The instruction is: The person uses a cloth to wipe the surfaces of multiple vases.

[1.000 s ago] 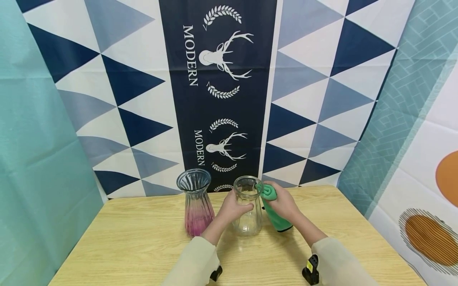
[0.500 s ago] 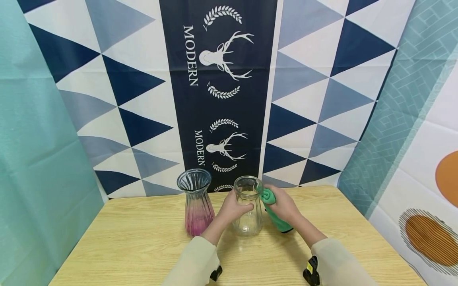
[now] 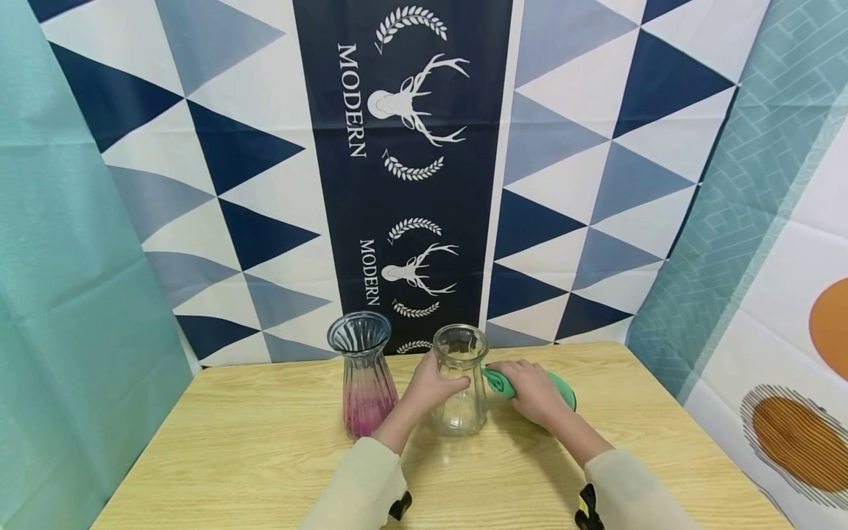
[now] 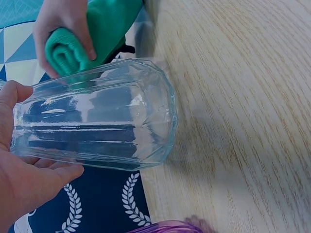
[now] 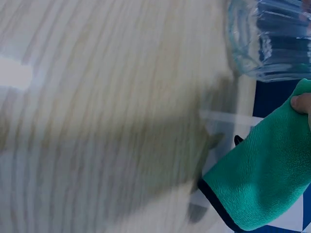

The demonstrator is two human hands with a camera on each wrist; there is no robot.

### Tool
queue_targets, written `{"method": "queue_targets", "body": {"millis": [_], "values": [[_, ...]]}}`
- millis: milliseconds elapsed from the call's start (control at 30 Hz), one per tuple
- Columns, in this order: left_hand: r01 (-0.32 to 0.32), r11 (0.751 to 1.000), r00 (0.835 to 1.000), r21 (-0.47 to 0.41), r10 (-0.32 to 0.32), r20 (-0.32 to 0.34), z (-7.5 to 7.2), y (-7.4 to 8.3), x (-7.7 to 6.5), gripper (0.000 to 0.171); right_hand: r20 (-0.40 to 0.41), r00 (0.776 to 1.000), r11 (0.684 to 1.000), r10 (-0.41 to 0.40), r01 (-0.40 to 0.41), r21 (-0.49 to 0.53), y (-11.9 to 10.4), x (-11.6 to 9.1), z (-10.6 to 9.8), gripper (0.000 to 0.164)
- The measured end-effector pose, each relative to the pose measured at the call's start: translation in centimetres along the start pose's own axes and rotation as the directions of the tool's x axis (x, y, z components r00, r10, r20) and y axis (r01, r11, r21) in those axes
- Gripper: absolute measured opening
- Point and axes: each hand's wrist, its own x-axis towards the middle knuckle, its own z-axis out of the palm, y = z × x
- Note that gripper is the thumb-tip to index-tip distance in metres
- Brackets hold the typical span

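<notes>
My left grip (image 3: 433,386) wraps the clear ribbed glass vase (image 3: 459,383) — my right grip (image 3: 533,389), at its 3 o'clock, clutches a rolled green microfibre cloth (image 3: 563,390).

Table (image 3: 252,456): light wood-grain top, pale yellow, spans the lower part of the head view. Backdrop (image 3: 583,169) directly behind the far edge: hanging cloth, navy, grey-blue and white triangles. Centre panel (image 3: 404,191): dark navy, two white stag heads with laurel sprigs, "MODERN" printed vertically beside each. Left: plain teal curtain (image 3: 73,294). Right: teal brick-pattern cloth (image 3: 735,191), then a white cloth with orange ovals (image 3: 801,383). Lighting even, soft shadows on the table.
</notes>
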Motion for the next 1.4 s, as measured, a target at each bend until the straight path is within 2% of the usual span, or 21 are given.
{"method": "queue_targets", "body": {"millis": [167, 333, 500, 700, 967, 1200, 1400], "values": [[-0.011, 1.0, 1.0, -0.005, 0.011, 0.004, -0.1, 0.1, -0.1, 0.063, 0.006, 0.998, 0.994, -0.063, 0.064, -0.094, 0.5, -0.8, 0.5, 0.054], [-0.009, 1.0, 1.0, 0.001, 0.009, 0.007, 0.0, 0.1, -0.1, 0.064, 0.051, 0.992, 0.977, -0.118, 0.125, -0.174, 0.8, -1.9, 1.7, 0.046], [-0.005, 1.0, 1.0, 0.004, 0.005, 0.01, 0.1, 0.1, -0.2, 0.065, 0.092, 0.988, 0.974, -0.126, 0.141, -0.176, 0.3, -2.9, 2.5, 0.045], [-0.001, 1.0, 1.0, 0.001, 0.001, 0.009, 0.0, 0.1, -0.3, 0.066, 0.169, 0.984, 0.992, -0.048, 0.067, -0.105, -0.6, -3.4, 3.2, 0.047], [0.013, 1.0, 1.0, 0.027, -0.013, 0.009, 0.0, 0.0, -0.4, 0.066, 0.14, 0.987, 0.997, 0.08, -0.082, 0.011, -1.6, -3.9, 4.1, 0.055], [0.002, 0.999, 1.0, 0.035, -0.001, -0.013, -0.2, -0.1, -0.6, 0.07, 0.147, 0.984, 0.995, 0.096, -0.1, 0.02, -1.9, -4.1, 3.8, 0.056], [0.045, 0.998, 0.999, 0.052, -0.044, -0.021, -0.3, -0.4, -0.8, 0.076, 0.167, 0.978, 0.992, 0.125, -0.129, 0.013, -2.1, -4.2, 3.5, 0.059]]}}
